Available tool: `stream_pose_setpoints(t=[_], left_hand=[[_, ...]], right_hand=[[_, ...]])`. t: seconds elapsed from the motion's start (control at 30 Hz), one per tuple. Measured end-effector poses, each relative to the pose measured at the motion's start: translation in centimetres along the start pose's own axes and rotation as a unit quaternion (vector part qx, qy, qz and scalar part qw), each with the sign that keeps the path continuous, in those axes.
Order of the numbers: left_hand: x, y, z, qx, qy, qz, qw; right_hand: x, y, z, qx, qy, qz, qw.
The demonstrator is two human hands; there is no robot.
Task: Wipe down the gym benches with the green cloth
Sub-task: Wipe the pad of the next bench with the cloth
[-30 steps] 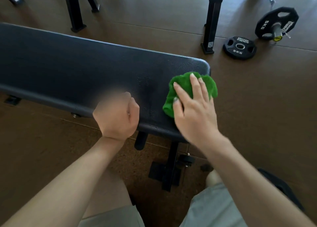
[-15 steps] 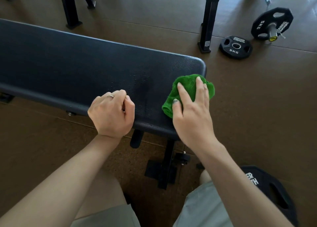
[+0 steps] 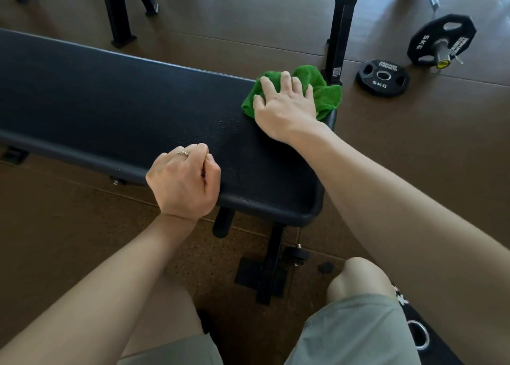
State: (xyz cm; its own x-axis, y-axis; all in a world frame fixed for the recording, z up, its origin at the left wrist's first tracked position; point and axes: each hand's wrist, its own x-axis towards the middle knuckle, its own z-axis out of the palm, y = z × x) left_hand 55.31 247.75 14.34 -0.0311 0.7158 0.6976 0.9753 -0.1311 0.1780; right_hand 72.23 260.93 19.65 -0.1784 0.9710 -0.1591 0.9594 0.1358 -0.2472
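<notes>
Soft, light, bunched green cloth (image 3: 321, 88) at upper right of centre, on the far end corner of the black padded worktop (image 3: 110, 97); likely to slide and fold easily, so best pinned under a flat palm. Right hand (image 3: 284, 108) spread on top, pressing it down. Left hand (image 3: 185, 184) at frame centre, curled into a loose fist on the near edge, holding nothing.

Bright green cloth (image 3: 323, 94), vivid against the black bench pad (image 3: 124, 99), which carries a fine pebbled grain and pale speckles near the middle. Brown floor (image 3: 427, 157) all round, flecked darker close in. Black weight plate (image 3: 383, 78) lying flat with white lettering; a second black plate (image 3: 441, 40), white print, yellow tag at its hub. Grey-green shorts (image 3: 356, 334). Black bench legs (image 3: 271, 265).
</notes>
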Motion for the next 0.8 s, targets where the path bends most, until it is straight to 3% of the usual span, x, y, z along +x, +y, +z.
stream_pose_setpoints(t=[0.27,0.5,0.57,0.73,0.8], left_hand=[[-0.2,0.1,0.4,0.007,0.012,-0.007,1.000],[-0.1,0.2,0.2,0.011,0.010,-0.003,1.000],[0.0,0.2,0.2,0.011,0.012,-0.003,1.000],[-0.2,0.1,0.2,0.009,0.011,0.006,1.000],[0.1,0.0,0.0,0.006,-0.008,0.009,1.000]], right_hand=[[-14.2,2.8,1.9,-0.017,0.011,-0.109,0.994],[0.2,2.3,-0.7,0.008,-0.022,-0.049,0.999],[0.9,1.4,-0.4,-0.003,-0.022,-0.034,0.999],[-10.1,-0.4,2.2,-0.002,0.038,-0.128,0.991],[-12.8,-0.7,2.8,0.000,0.026,-0.145,0.989]])
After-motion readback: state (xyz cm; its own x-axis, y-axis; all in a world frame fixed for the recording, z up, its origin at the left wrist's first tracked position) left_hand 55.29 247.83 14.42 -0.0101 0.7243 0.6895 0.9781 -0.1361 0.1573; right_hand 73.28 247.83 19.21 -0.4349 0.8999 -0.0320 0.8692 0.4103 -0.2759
